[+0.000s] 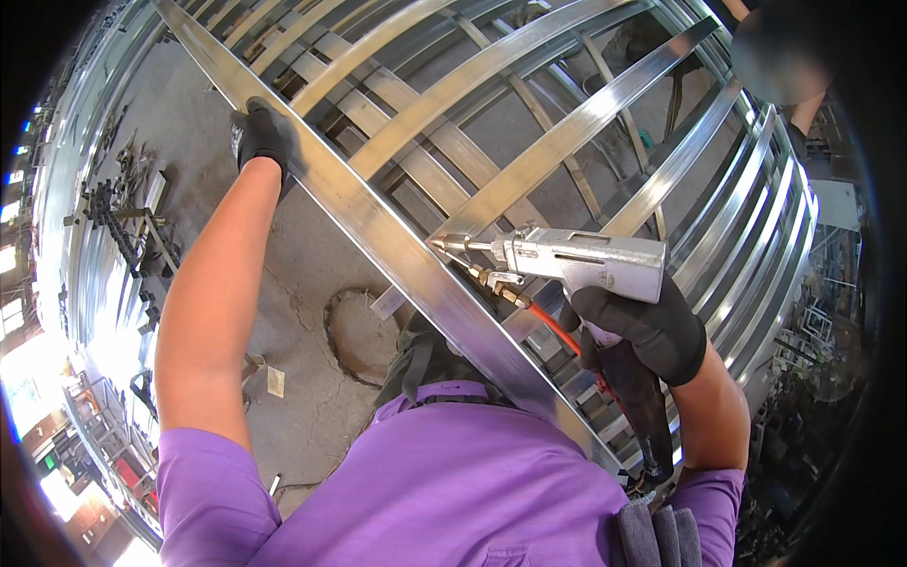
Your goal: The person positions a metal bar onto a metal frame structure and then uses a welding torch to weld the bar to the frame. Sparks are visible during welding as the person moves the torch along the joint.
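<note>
A long, flat metal bar (368,222) runs diagonally across the view, from far left to near right. Several crossbars (567,132) meet its far side, forming a silvery frame. My left hand (262,137), in a black glove, grips the bar's outer edge at the far left. In my gloved right hand (652,326) is a silver welding gun (590,260), its pointed nozzle at a joint between bar and crossbar. Whether the tip touches the metal I cannot tell. A red hose (556,328) with brass fittings runs beneath the barrel. The right fingers are partly hidden behind the grip.
More metal bars (756,246) are stacked or joined at the right. Dark metal pieces (128,222) lie on the concrete floor (312,255) at left, and a round mark (364,331) shows near my legs. Another person's arm (809,111) appears at the far right.
</note>
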`<action>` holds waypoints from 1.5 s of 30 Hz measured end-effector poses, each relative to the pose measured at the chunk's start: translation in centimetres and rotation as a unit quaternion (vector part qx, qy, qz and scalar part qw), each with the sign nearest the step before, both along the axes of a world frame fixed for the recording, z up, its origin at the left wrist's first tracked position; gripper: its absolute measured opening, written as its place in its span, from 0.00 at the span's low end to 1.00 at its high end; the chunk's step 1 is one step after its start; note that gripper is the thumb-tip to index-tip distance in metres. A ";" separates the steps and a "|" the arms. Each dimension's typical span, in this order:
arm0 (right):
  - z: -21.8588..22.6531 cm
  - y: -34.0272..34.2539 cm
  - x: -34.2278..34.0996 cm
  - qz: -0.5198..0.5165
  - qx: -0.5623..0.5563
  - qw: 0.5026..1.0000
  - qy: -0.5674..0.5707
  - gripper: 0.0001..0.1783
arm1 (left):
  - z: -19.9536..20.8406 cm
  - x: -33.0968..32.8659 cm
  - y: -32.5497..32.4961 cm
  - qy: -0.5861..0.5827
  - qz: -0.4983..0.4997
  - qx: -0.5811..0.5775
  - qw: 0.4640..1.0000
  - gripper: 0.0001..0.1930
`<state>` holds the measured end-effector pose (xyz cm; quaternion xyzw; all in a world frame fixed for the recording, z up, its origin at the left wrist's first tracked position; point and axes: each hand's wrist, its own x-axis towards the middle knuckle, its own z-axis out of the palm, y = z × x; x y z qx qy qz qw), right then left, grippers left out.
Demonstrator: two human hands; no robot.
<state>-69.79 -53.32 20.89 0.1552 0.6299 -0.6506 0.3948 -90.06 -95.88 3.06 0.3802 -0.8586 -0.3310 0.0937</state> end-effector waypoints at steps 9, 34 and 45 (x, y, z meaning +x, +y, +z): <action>-0.2 -0.3 -0.2 0.020 -0.016 1.000 0.016 0.30 | -0.4 0.0 -0.3 0.004 0.002 0.010 1.000 0.34; -0.5 -0.4 0.4 0.008 -0.024 1.000 0.005 0.30 | -1.5 -0.1 -1.4 0.015 -0.003 -0.022 1.000 0.34; -0.5 -0.4 0.4 0.004 -0.033 0.999 0.003 0.31 | -0.4 0.1 -0.5 0.009 0.007 0.020 1.000 0.35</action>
